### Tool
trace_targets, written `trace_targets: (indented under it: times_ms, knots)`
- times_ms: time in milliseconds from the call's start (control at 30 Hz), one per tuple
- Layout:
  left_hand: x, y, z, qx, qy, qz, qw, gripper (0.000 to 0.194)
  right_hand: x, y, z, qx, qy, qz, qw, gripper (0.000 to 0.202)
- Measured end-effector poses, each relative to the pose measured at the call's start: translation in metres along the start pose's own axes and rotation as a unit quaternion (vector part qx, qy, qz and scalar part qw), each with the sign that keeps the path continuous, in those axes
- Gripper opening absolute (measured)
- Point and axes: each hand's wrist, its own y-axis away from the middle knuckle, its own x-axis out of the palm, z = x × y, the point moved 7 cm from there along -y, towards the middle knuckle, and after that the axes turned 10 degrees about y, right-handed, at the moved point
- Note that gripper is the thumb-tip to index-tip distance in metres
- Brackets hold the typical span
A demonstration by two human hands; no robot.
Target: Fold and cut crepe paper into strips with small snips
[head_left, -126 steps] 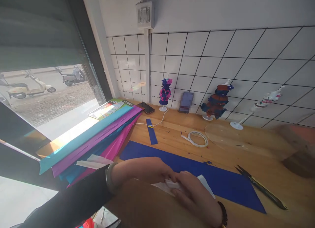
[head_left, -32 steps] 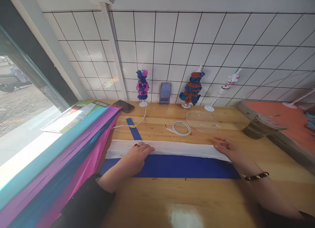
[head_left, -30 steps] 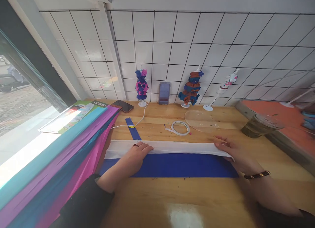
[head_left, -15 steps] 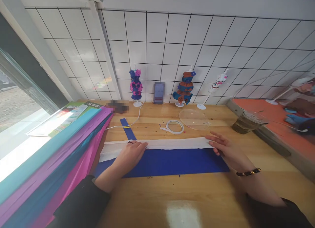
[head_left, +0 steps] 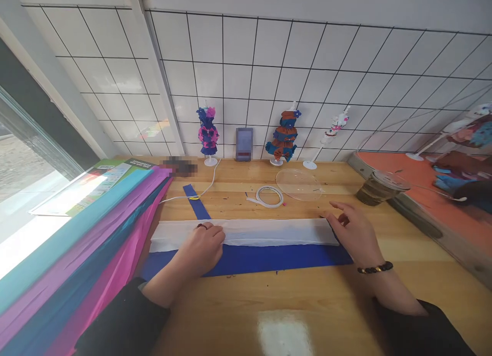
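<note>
A wide white paper strip (head_left: 277, 232) lies lengthwise over a dark blue paper sheet (head_left: 253, 259), whose front part shows below it. My left hand (head_left: 203, 248) rests on the left part of the strip, its fingers bent together and gripping the white paper. At the right end, my right hand (head_left: 353, 233) has its thumb and a finger closed at the far corner, where a sliver of blue paper shows. Its index finger reaches out above. A narrow blue strip (head_left: 198, 205) runs back from behind the white paper.
A tape roll (head_left: 269, 197) and a clear round disc (head_left: 299, 185) lie behind the papers. Colored paper rolls (head_left: 92, 228) fill the left side. A lidded cup (head_left: 380, 187) stands right. Decorated stands (head_left: 282, 135) and a phone (head_left: 244, 144) line the tiled wall.
The white paper now spreads wider toward me, covering more of the blue sheet. My right hand has turned, its fingers more upright at the far corner. My left hand remains on the white paper.
</note>
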Motion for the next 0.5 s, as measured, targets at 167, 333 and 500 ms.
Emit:
trace_targets:
  times_ms: [167,333,500]
  knots:
    - [-0.001,-0.001,-0.002,0.001,-0.003,-0.006,1.000,0.021,0.021,0.058,0.108,-0.361,0.049,0.006,0.931,0.033]
    - [-0.001,0.000,0.001,-0.003,0.013,-0.025,1.000,0.024,0.053,0.102,0.169,-0.453,0.115,0.031,0.884,0.031]
    - [-0.002,0.000,0.001,-0.003,0.017,-0.023,1.000,0.025,0.069,0.106,0.197,-0.466,0.203,0.005,0.861,0.026]
